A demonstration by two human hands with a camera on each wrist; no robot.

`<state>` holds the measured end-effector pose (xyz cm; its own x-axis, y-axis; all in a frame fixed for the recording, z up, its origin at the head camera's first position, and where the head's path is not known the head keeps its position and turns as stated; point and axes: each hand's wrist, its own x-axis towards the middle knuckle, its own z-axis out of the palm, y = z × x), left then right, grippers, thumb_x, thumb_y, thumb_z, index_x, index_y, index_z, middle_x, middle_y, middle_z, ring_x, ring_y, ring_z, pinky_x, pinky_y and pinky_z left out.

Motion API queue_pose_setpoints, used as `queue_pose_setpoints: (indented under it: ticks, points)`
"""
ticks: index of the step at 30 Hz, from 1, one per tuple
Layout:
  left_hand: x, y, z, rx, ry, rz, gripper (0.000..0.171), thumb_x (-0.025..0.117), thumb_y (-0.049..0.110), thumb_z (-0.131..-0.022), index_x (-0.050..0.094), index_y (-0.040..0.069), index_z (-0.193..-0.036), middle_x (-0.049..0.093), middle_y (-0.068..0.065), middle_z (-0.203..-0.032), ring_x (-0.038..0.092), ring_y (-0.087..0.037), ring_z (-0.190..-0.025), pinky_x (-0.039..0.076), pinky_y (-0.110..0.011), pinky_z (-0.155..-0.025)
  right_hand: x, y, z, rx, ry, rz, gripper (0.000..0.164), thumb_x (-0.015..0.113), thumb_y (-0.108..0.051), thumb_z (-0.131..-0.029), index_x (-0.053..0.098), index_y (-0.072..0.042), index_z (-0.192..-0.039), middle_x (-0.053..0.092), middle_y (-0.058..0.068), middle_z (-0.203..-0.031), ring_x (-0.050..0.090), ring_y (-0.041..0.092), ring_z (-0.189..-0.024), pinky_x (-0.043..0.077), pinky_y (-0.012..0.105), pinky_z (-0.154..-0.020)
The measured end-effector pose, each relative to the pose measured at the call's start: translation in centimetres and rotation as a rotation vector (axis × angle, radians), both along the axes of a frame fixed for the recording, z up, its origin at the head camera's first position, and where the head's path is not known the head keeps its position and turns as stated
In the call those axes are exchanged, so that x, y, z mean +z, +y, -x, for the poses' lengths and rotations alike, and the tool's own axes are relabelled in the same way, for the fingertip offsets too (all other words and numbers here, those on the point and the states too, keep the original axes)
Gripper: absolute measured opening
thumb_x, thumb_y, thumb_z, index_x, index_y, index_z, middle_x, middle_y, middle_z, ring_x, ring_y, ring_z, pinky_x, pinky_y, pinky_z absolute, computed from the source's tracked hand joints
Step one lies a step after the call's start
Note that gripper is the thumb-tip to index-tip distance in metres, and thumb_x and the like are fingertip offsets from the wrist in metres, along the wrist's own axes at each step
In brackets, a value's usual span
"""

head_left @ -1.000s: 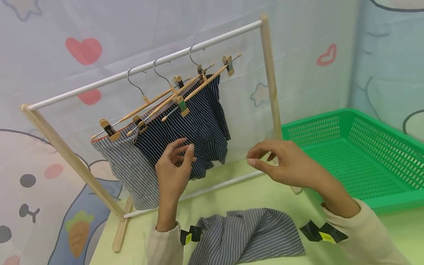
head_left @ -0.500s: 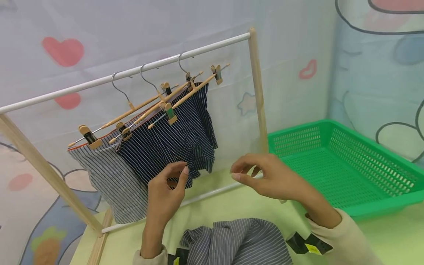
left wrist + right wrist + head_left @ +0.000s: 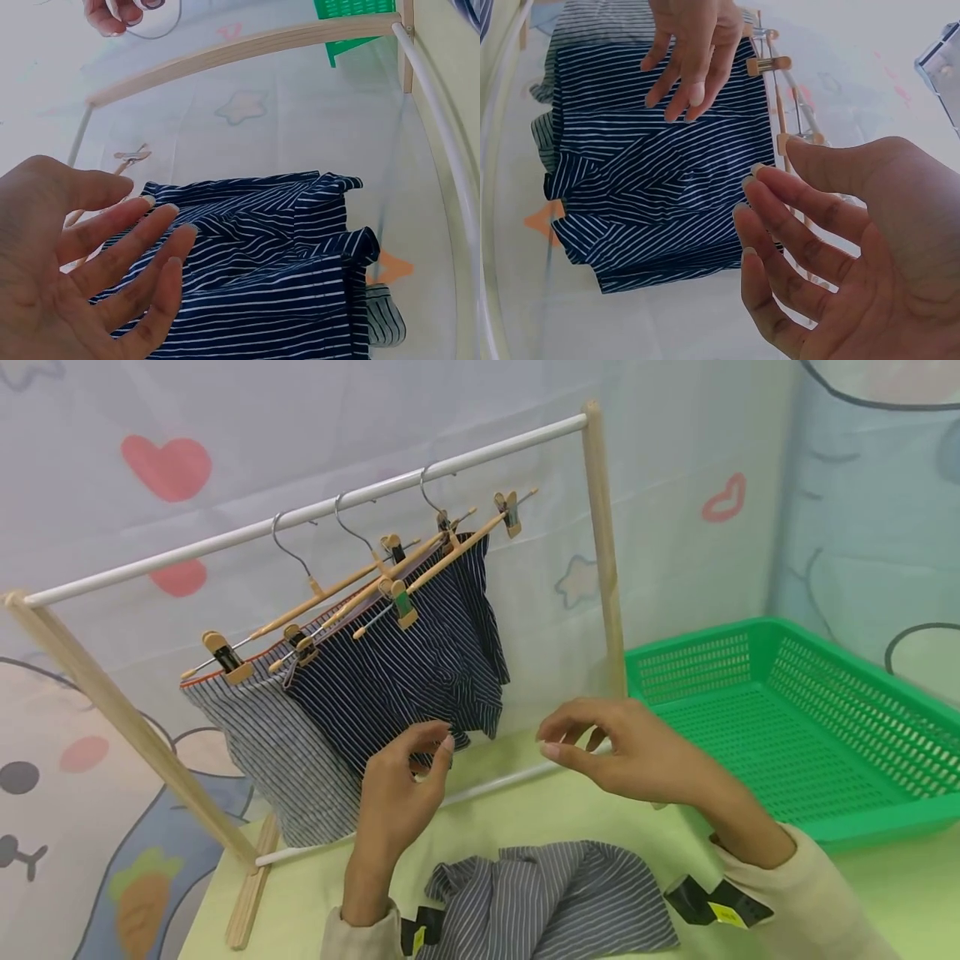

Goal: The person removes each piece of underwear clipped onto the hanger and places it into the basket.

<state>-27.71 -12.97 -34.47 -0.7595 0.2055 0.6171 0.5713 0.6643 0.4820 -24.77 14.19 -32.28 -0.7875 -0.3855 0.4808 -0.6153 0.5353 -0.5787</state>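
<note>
My left hand (image 3: 401, 793) hovers before the hanging navy striped shorts (image 3: 405, 685), its fingers loosely bent and nothing in them. To its right, my right hand (image 3: 630, 752) is likewise in the air, fingers bent, holding nothing. Both wrist views show bare palms, apart from the cloth. The shorts hang from a clip hanger (image 3: 352, 610); behind them is a grey striped garment (image 3: 292, 768) with a red-edged waistband. In front, another hanger (image 3: 450, 558) carries no garment that I can see. Another grey striped garment (image 3: 555, 902) lies crumpled on the table below my hands.
A small rack with a white top rail (image 3: 180, 553) and wooden posts (image 3: 603, 543) stands on the pale green table (image 3: 420, 835). At the right is a green perforated basket (image 3: 832, 710). A printed cloth (image 3: 667, 435) hangs behind the rack.
My left hand has come down slightly and nearer to my right hand. The head view swung and partly swung back. Neither hand has taken hold of anything.
</note>
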Motion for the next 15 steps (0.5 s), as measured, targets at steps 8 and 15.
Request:
queue_pose_setpoints:
  ticks: [8, 15]
  points:
    - [0.02, 0.50, -0.32, -0.082, -0.087, 0.063, 0.026, 0.063, 0.022, -0.099, 0.068, 0.017, -0.124, 0.072, -0.002, -0.119, 0.068, -0.017, -0.105, 0.057, -0.038, -0.085, -0.13, 0.01, 0.20, 0.004, 0.009, -0.016, 0.013, 0.065, -0.028, -0.097, 0.071, -0.024, -0.108, 0.071, -0.013, -0.102, 0.065, 0.003, -0.091, 0.053, 0.027, -0.076]
    - [-0.26, 0.92, -0.34, -0.139, -0.138, 0.164, 0.030, 0.062, 0.024, -0.098, 0.066, 0.017, -0.127, 0.069, -0.001, -0.125, 0.066, -0.019, -0.111, 0.056, -0.040, -0.090, -0.14, -0.02, 0.34, -0.014, -0.009, -0.035, 0.014, 0.066, -0.030, -0.096, 0.070, -0.025, -0.108, 0.070, -0.014, -0.104, 0.064, 0.002, -0.090, 0.054, 0.027, -0.077]
